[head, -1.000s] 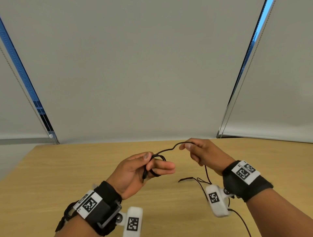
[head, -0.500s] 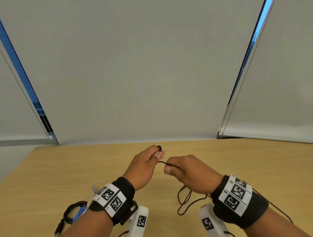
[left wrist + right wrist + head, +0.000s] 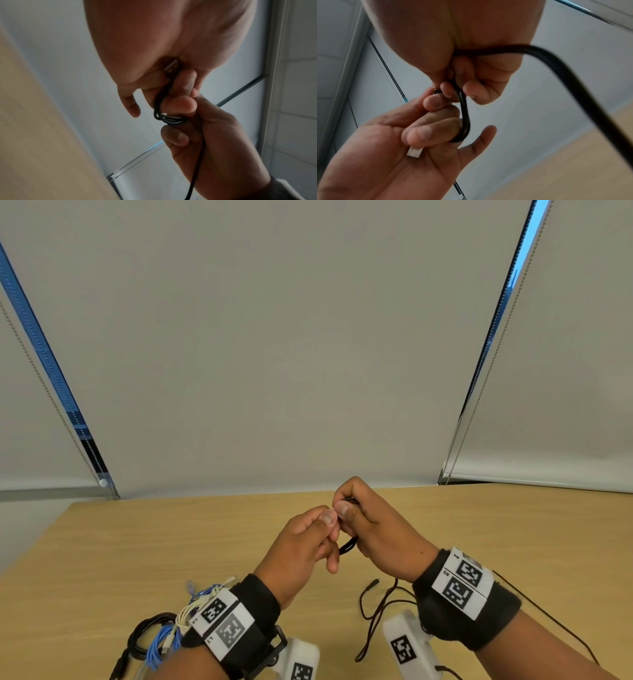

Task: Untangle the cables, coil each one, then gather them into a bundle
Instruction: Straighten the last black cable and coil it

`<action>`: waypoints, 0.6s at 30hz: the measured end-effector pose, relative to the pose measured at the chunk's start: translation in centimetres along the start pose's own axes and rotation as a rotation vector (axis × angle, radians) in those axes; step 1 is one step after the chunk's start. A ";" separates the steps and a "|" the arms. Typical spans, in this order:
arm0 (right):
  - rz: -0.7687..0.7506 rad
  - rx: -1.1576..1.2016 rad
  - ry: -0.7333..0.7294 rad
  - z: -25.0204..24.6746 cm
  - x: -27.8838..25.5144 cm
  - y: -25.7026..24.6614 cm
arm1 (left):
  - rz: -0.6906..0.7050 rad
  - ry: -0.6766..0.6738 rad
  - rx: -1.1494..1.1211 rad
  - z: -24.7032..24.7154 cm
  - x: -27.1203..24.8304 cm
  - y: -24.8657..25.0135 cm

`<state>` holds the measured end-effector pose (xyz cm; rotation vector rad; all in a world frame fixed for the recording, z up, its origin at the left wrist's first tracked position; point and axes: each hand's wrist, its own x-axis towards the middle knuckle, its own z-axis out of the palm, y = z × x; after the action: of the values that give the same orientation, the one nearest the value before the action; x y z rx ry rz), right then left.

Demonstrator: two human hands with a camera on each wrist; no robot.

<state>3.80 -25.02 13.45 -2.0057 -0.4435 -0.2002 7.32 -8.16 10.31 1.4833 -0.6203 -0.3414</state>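
Both hands meet above the wooden table. My left hand holds small loops of a thin black cable wound round its fingers. The right hand pinches the same cable beside the left thumb. In the left wrist view the loops sit between the two hands, and a silver plug shows in the left palm. The right wrist view shows the loops and that plug under the left fingers. The cable's loose tail lies on the table under the right wrist.
Coiled cables lie at the near left by my left wrist: a black coil, a blue one and a white one. Grey roller blinds hang behind the table's far edge.
The right hand has come up from below the left hand to just beside its thumb, carrying cable with it. The loose tail on the table has drawn in shorter.
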 end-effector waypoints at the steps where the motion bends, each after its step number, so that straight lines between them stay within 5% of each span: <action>1: -0.009 0.022 -0.009 0.2 0.1 -0.1 | 0.008 0.006 0.002 0.0 0.0 0.0; 6: 0.052 0.017 -0.030 -1.1 0.3 -0.3 | -0.009 0.018 -0.059 -1.0 -0.6 0.5; 14: 0.198 -0.038 0.065 -3.8 -0.8 2.2 | -0.019 -0.041 -0.505 -2.2 -1.2 1.9; 18: 0.289 -0.109 -0.106 -1.9 -2.0 3.1 | 0.088 -0.042 -0.762 -1.5 -0.3 2.9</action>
<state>3.30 -28.44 11.10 -2.1669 -0.2076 0.0640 7.49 -6.58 13.17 0.7190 -0.5050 -0.4759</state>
